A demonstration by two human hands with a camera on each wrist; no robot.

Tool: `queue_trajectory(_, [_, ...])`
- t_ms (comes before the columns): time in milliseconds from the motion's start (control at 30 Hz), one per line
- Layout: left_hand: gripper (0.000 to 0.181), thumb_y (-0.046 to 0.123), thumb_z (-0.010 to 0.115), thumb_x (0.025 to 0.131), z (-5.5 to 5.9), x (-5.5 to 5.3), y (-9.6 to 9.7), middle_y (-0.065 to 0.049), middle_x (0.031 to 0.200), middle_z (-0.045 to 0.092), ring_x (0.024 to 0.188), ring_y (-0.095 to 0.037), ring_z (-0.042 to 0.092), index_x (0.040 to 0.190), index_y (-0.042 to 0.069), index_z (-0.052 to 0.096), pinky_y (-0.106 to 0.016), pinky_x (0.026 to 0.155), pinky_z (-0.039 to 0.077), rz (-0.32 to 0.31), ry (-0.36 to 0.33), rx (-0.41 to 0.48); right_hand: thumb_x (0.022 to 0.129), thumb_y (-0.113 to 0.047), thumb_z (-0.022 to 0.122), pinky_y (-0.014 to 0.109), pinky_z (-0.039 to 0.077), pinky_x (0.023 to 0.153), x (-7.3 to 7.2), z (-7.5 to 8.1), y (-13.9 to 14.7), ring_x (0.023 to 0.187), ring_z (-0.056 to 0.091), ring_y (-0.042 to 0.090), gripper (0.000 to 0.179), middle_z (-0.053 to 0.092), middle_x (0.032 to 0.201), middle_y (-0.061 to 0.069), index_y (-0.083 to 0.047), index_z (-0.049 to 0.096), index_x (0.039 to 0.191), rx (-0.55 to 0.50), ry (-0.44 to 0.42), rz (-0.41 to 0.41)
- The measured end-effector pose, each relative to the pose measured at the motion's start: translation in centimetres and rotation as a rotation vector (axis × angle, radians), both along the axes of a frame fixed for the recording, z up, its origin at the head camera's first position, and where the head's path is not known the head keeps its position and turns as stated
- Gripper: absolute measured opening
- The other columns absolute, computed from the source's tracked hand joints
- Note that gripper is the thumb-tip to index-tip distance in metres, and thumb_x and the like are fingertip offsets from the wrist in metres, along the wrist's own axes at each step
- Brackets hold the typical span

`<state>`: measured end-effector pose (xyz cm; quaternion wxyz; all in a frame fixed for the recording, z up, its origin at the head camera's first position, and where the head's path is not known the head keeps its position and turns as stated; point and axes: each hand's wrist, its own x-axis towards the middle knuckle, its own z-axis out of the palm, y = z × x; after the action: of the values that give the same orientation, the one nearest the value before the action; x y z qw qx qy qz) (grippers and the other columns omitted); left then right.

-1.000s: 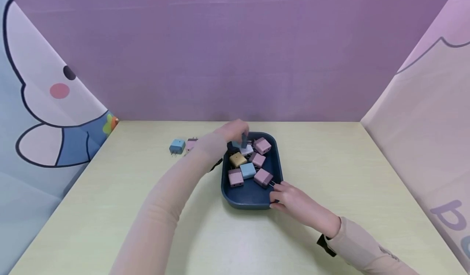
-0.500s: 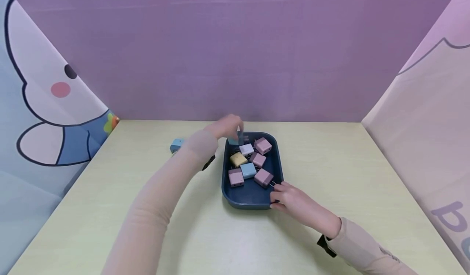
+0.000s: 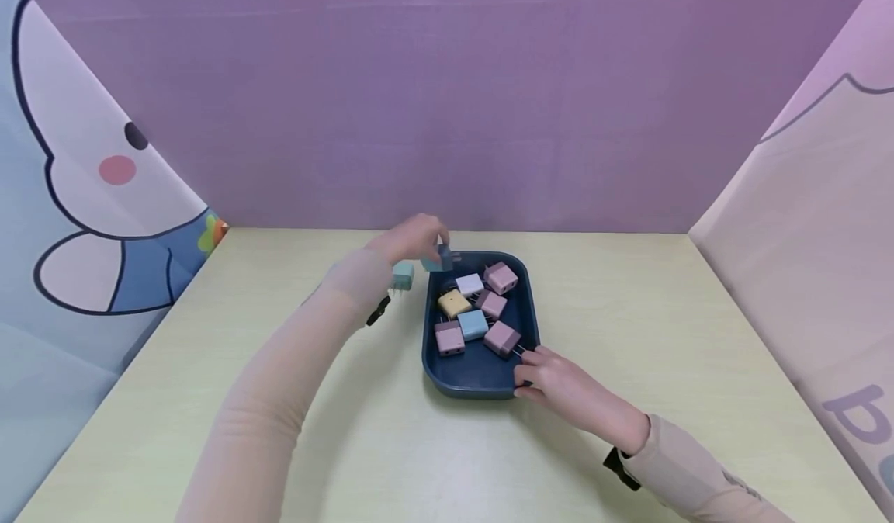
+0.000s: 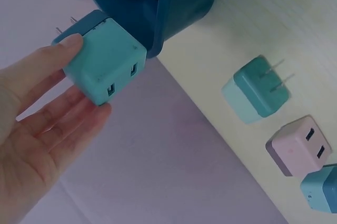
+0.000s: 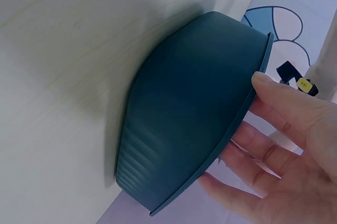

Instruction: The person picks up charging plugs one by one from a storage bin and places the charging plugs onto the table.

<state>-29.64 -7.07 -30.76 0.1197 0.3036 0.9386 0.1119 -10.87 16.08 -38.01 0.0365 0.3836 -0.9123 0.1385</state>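
Note:
My left hand (image 3: pixel 414 239) pinches a teal charger plug (image 4: pixel 105 58) between thumb and fingers, above the tray's far-left rim. Its two USB ports face the camera in the left wrist view, and its metal prongs point toward the tray. The dark blue tray (image 3: pixel 482 375) rests on the table, holding several pink chargers, a light blue charger (image 3: pixel 472 325), a yellow charger (image 3: pixel 454 303) and a white charger (image 3: pixel 469 284). At its near-right corner, my right hand (image 3: pixel 559 383) grips the rim, thumb on the outer side and fingers over the edge.
Left of the tray on the table (image 3: pixel 628 298) lie another teal charger (image 4: pixel 256 88), a pink charger (image 4: pixel 299 146) and a blue charger (image 4: pixel 321 188); my left sleeve hides the last two in the head view. A purple backdrop (image 3: pixel 447 104) stands behind the table.
The left hand has moved left with the teal charger, from over the tray's inside to its far-left rim. The sleeve now covers the blue charger on the table. The right hand stays put.

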Motion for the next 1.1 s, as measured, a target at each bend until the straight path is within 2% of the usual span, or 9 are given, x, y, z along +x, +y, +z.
queue_trajectory(233, [0.029, 0.005, 0.067, 0.076, 0.4, 0.2, -1.2, -0.011, 0.102, 0.060, 0.087, -0.020, 0.054, 0.105, 0.001, 0.063, -0.030, 0.076, 0.045, 0.000, 0.024, 0.026, 0.075, -0.015, 0.069, 0.017, 0.038, 0.058, 0.0, 0.0, 0.1, 0.068, 0.040, 0.007, 0.009, 0.050, 0.071, -0.009, -0.015, 0.060, 0.074, 0.000, -0.012, -0.002])
queue_trajectory(533, [0.030, 0.005, 0.067, 0.076, 0.6, 0.6, -2.8, -0.013, 0.101, 0.059, 0.087, -0.023, 0.052, 0.105, 0.000, 0.062, -0.033, 0.077, 0.044, 0.039, 0.012, 0.079, 0.075, -0.014, 0.069, 0.017, 0.038, 0.058, 0.1, 0.1, 0.1, 0.068, 0.040, 0.006, 0.010, 0.050, 0.071, -0.009, -0.015, 0.060, 0.073, -0.007, -0.001, -0.002])
queue_trajectory(1100, [0.034, 0.005, 0.064, 0.079, 0.7, 1.3, -7.2, -0.018, 0.104, 0.058, 0.092, -0.027, 0.053, 0.111, -0.004, 0.057, -0.038, 0.079, 0.045, 0.084, 0.012, 0.145, 0.075, -0.014, 0.069, 0.018, 0.038, 0.059, 0.2, 0.1, 0.0, 0.068, 0.040, 0.007, 0.010, 0.050, 0.072, -0.008, -0.015, 0.060, 0.073, -0.006, 0.018, 0.004])
